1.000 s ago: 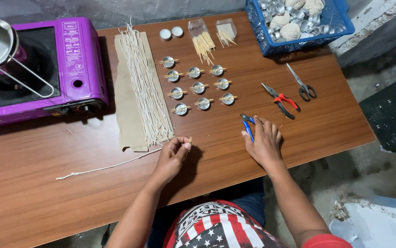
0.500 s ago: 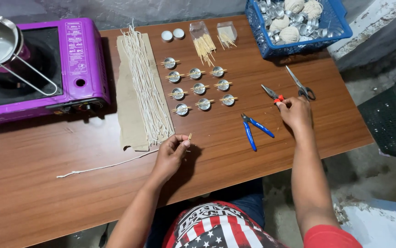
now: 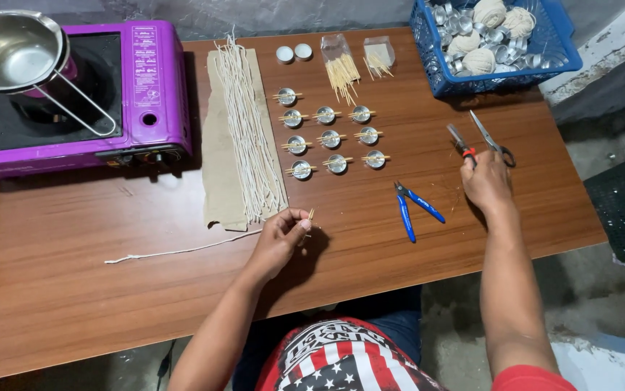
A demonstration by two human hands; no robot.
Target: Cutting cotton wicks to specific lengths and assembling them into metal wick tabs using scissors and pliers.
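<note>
My left hand (image 3: 281,236) pinches small wooden sticks (image 3: 310,215) and the end of a long white string (image 3: 182,250) that trails left over the brown table (image 3: 73,275). My right hand (image 3: 485,181) is closed around the red-handled pliers (image 3: 461,143), whose jaws poke out above my fingers. Grey scissors (image 3: 492,137) lie right beside them. Blue-handled cutters (image 3: 412,207) rest on the table between my hands. Above my left hand stand rows of small metal cups (image 3: 330,138), each with sticks laid across it.
A purple portable stove (image 3: 146,87) with a steel pot (image 3: 8,51) sits at the back left. Cut white wicks (image 3: 244,123) lie on brown paper (image 3: 218,181). Loose toothpicks (image 3: 343,72), two white tealights (image 3: 294,52) and a blue basket (image 3: 559,61) of cups and string balls are at the back.
My right hand left the blue cutters, moved right to the red-handled pliers and closed on them. My left hand stayed put with the sticks.
</note>
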